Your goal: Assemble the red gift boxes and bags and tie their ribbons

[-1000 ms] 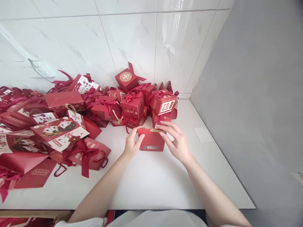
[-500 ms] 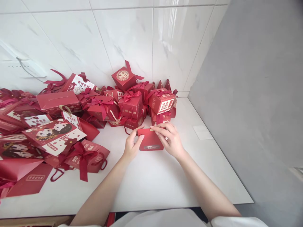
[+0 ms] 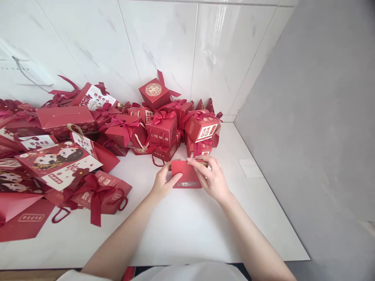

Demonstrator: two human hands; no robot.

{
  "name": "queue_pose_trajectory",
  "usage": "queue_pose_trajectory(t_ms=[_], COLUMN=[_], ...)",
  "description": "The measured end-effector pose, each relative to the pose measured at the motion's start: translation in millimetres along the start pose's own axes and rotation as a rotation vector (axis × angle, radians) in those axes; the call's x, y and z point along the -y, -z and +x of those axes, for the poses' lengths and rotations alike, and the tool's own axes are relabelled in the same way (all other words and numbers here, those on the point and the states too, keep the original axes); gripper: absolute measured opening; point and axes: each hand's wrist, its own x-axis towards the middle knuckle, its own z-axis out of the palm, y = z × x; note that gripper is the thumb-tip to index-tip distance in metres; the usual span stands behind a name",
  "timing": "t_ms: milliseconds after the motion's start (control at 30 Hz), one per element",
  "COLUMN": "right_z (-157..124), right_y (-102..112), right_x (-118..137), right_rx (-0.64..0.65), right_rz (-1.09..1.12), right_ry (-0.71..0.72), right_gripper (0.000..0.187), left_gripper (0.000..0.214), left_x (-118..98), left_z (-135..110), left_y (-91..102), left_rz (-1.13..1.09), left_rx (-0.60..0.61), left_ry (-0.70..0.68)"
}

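A small red gift box [image 3: 184,175] with an oval patch low on its front stands on the white table straight ahead of me. My left hand [image 3: 163,181] grips its left side, thumb on the front and fingers behind. At the top right edge my right hand [image 3: 216,180] is closed on the box, fingers curled over the top, where a strip of gold-coloured edge shows. The right fingers hide part of the top. Just behind the box stand two stacked red gift boxes [image 3: 202,130] with ribbon bows.
A large heap of red gift boxes [image 3: 58,156] with ribbons and cord handles spreads over the left of the table [image 3: 187,230]. A ribboned box [image 3: 161,128] sits mid-heap. A white square [image 3: 251,168] lies to the right, beside a grey panel [image 3: 316,117]. Tiled wall [image 3: 164,39] closes the back.
My right fingers have shifted at the top of the box, and a gold-coloured edge now shows beneath them. My left hand keeps its hold. The camera view has moved slightly.
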Motion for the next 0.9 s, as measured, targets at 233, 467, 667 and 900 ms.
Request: queue_pose_trajectory(t_ms=[233,467,667,900], right_z=[-11.9,-19.6,-26.4,-24.9], right_y=[-6.5,-12.1,-27.4,-33.3], right_x=[-7.8,-14.4,-28.2,-22.3], right_rx=[-0.161,-0.009,0.345,0.340], right_rz=[0.470,0.500,0.558,0.736], right_ry=[-0.362,-0.486,-0.472,-0.604], right_gripper=[0.037,0.049,0.072,0.059], left_gripper=[0.053,0.054,0.047,0.058], left_x=[-0.9,-1.3,9.2,17.3], left_z=[-0.5,2.8,4.7,1.9], left_y=[-1.5,3.1,12.0,10.7], left_rz=[-0.158,-0.109,0.086,-0.129], left_rx=[0.060,0.140,0.114,-0.058], left_ry=[0.062,0.069,0.086,0.258])
